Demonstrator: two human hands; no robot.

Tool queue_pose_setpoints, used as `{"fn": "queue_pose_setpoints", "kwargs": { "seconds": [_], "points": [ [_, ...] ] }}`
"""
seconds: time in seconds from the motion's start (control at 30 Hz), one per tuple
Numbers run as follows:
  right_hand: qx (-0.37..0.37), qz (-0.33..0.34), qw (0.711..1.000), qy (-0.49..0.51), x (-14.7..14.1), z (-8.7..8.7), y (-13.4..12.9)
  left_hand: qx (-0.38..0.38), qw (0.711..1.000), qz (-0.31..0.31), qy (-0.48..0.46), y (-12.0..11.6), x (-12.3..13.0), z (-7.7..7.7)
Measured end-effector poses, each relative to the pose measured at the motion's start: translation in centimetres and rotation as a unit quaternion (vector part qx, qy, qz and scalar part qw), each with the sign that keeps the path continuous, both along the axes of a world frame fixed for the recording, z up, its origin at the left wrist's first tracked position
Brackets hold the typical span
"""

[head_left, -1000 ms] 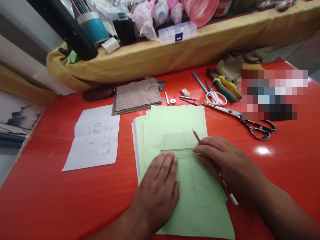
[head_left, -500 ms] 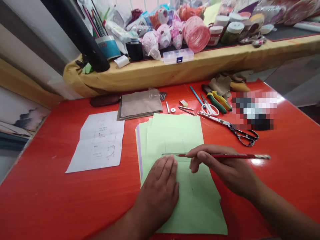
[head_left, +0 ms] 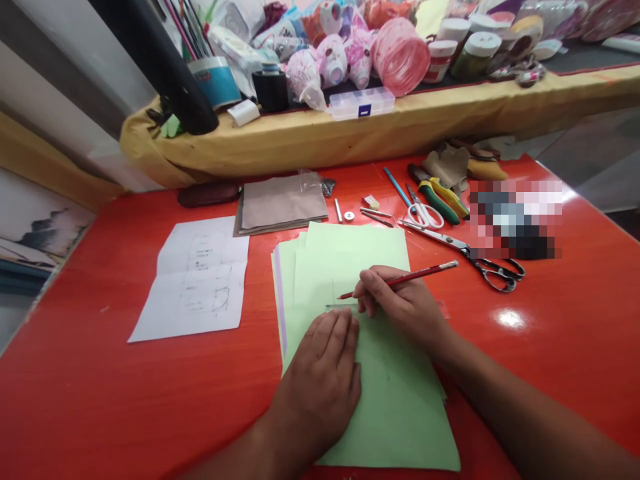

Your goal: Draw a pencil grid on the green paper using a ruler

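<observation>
from where i stand, the pencil (head_left: 427, 271) sits in the right hand (head_left: 395, 303), pinched between thumb and fingertips a little behind its point, with the rest of its shaft lying back across the hand. the tip is over the green sheet (head_left: 415, 427), just beyond the far edge of a clear ruler (head_left: 341, 307); whether it touches the paper, i can't tell. the left hand (head_left: 325, 373) lies flat, fingers straight and pressed together, their tips on the ruler. the fingers of both hands cover much of that ruler, so only a short strip shows.

the green sheet tops a stack of papers on the red table (head_left: 100, 387). to the left lies a creased white sheet (head_left: 190, 280) with a drawing; beyond the stack are brown sheets (head_left: 280, 203) and a small eraser (head_left: 371, 202). to the right of the eraser are a blue pen (head_left: 397, 188), white-handled scissors (head_left: 423, 210), pliers (head_left: 440, 201) and large shears (head_left: 435, 235), all well clear of the pencil's tip.

the pencil points left and slightly toward the person, its long axis slanting up to the right, blunt end toward the shears. the ruler's visible edge runs nearly straight across the sheet.
</observation>
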State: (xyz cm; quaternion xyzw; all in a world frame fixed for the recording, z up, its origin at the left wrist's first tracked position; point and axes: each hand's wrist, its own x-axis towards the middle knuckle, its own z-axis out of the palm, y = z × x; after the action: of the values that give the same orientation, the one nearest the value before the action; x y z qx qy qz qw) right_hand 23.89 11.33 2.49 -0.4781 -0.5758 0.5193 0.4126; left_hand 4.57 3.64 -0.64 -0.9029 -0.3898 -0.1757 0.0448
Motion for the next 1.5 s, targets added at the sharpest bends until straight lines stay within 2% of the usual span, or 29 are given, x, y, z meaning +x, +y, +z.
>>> {"fn": "queue_pose_setpoints", "kwargs": {
  "seconds": [0.57,1.5],
  "points": [
    [0.012,0.017,0.998,-0.059,-0.27,-0.84,0.04,-0.017,1.0,0.007,-0.001,-0.23,-0.05,-0.46],
    [0.045,0.033,0.992,-0.112,-0.15,-0.97,0.03,-0.021,1.0,0.004,0.01,-0.22,-0.11,-0.43]
  ]
}}
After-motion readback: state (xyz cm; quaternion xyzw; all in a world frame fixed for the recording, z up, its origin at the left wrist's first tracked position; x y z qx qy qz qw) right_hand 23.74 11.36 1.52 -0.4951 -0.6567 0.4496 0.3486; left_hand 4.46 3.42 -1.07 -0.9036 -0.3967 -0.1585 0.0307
